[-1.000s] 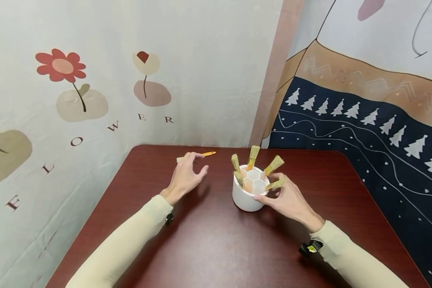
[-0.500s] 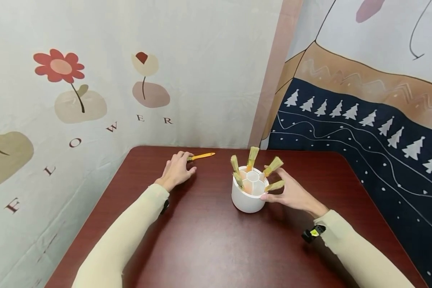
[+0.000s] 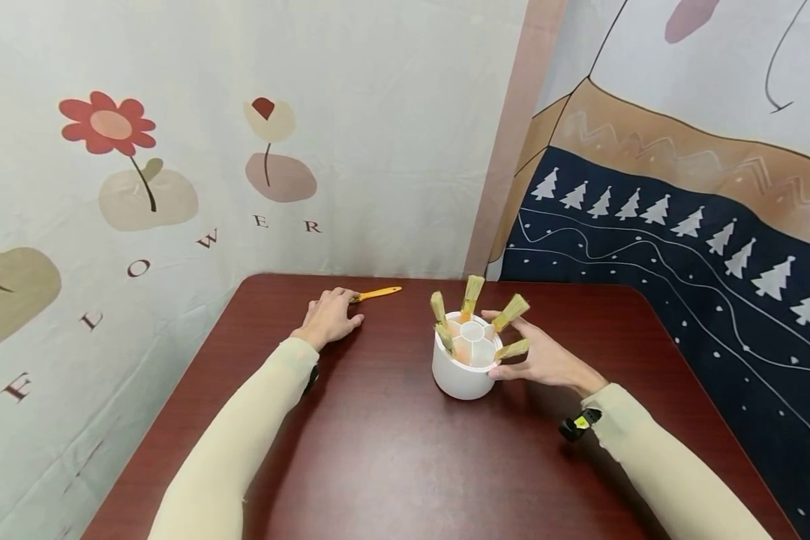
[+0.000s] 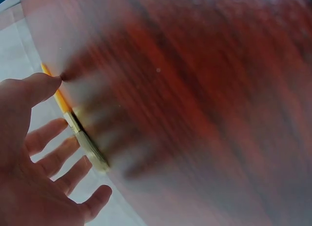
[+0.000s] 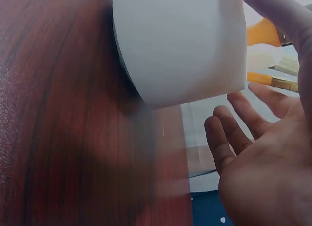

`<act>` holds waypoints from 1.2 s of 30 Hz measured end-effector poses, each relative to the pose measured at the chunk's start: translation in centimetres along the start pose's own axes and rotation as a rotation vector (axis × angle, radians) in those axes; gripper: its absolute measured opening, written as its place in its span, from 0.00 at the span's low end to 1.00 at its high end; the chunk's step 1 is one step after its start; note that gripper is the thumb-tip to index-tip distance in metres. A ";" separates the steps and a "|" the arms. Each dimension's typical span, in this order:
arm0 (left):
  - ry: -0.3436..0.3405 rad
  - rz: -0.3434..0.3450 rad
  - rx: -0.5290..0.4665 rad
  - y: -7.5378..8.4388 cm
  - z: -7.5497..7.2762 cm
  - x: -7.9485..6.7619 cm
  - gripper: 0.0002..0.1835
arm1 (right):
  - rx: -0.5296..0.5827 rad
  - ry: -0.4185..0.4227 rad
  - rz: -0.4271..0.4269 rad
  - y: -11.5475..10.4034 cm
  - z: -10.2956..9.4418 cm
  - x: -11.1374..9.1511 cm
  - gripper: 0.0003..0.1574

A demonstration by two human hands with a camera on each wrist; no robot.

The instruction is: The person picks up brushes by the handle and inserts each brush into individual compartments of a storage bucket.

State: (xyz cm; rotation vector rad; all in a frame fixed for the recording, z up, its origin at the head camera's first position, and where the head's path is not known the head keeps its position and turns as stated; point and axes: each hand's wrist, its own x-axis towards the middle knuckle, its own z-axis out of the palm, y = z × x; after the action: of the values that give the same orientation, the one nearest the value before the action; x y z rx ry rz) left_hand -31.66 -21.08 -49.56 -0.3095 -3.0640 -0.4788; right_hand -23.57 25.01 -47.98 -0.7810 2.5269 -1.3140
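On the tabletop lies a paintbrush [image 3: 378, 292] with a yellow handle, near the far edge. My left hand [image 3: 328, 317] reaches over its bristle end, hiding that end in the head view. In the left wrist view the fingers [image 4: 63, 155] are spread and loosely bent beside the brush; whether they touch it, I cannot tell. A round white brush holder [image 3: 462, 379], divided into compartments, stands upright with several paintbrushes [image 3: 511, 311] in it, bristles up. My right hand [image 3: 547, 360] holds the holder's right side, thumb at the near rim and fingers behind.
The dark red-brown table [image 3: 378, 457] has its far edge against a pale cloth backdrop [image 3: 391, 150] printed with flowers. To the right hangs a navy cloth [image 3: 580, 240] with white trees.
My left hand has come down to the left and its thumb has drawn in, uncovering more of the yellow handle. My right thumb has shifted slightly right along the holder's rim.
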 end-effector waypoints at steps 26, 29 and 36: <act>0.013 0.052 -0.080 -0.9 0.3 0.4 0.17 | 0.016 0.013 0.019 0.7 0.6 0.5 0.61; 0.011 0.063 -0.115 -1.1 0.3 0.4 0.15 | 0.013 0.021 0.017 0.6 0.7 0.5 0.61; 0.012 0.109 -0.160 -1.3 0.1 0.5 0.12 | 0.002 0.061 0.028 0.5 0.9 0.5 0.61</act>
State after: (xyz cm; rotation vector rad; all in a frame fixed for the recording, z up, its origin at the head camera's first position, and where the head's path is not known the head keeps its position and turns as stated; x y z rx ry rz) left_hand -32.36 -22.16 -50.06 -0.4735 -2.9820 -0.7182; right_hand -23.81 24.29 -48.87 -0.7132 2.5730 -1.3514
